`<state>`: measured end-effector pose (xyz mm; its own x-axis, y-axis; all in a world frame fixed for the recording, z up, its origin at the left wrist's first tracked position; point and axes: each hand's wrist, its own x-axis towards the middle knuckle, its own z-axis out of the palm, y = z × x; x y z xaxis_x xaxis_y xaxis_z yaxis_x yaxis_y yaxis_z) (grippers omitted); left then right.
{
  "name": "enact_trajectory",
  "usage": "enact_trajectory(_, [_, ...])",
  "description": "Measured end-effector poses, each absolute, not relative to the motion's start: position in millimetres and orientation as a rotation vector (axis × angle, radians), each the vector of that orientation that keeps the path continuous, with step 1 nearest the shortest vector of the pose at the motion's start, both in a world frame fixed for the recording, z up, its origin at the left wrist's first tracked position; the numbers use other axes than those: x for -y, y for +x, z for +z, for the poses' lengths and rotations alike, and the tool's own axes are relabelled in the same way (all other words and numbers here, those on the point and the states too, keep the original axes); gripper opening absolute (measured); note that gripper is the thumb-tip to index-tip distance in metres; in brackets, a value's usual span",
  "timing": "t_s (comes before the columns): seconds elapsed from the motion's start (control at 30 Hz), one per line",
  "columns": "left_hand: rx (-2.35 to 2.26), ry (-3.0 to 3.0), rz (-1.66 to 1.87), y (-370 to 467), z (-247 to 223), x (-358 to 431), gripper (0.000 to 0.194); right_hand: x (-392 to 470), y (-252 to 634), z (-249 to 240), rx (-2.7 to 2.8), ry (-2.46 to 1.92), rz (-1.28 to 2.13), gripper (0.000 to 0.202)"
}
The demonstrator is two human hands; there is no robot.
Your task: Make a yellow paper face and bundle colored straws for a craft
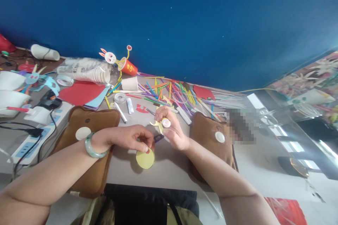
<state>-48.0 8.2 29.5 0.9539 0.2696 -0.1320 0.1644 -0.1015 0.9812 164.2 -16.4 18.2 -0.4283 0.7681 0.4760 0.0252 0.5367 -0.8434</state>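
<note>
My left hand [137, 137] pinches the upper edge of a pale yellow-green paper circle [144, 160] over the table. Beside the thumb, a small red spot shows on the circle. My right hand [173, 130] is closed around a yellow paper cutout [157, 126] with a curved, pointed end. A small round white piece [166, 123] also shows at its fingers; its kind is unclear. Between the hands lies a dark purple object, partly hidden. Just behind them are a red paper cutout [142, 108], a white tube [130, 105] and a white marker [120, 113].
Brown cushioned pads [92, 119] lie under both forearms. Many coloured sticks [161, 91], tape rolls [120, 97] and red paper [80, 93] cover the back. Paper cups [92, 74] and a rabbit figure in an orange cup [129, 66] stand near the blue wall. A power strip [29, 140] sits left.
</note>
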Motion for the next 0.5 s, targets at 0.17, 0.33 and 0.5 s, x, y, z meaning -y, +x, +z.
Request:
enact_trajectory(0.17, [-0.337, 1.698, 0.091, -48.2, 32.2, -7.7, 0.010, 17.6, 164.1, 14.4, 1.804, -0.655, 0.997, 0.018])
enact_trajectory(0.33, [-0.366, 1.724, 0.063, -48.1, 35.3, -7.6, 0.011, 16.5, 161.5, 5.7, 1.644, -0.723, 1.150, 0.018])
enact_trajectory(0.5, [-0.373, 1.728, 0.061, -48.2, 33.1, -7.6, 0.010, 15.1, 157.3, 5.5, 1.506, -0.736, 1.299, 0.013])
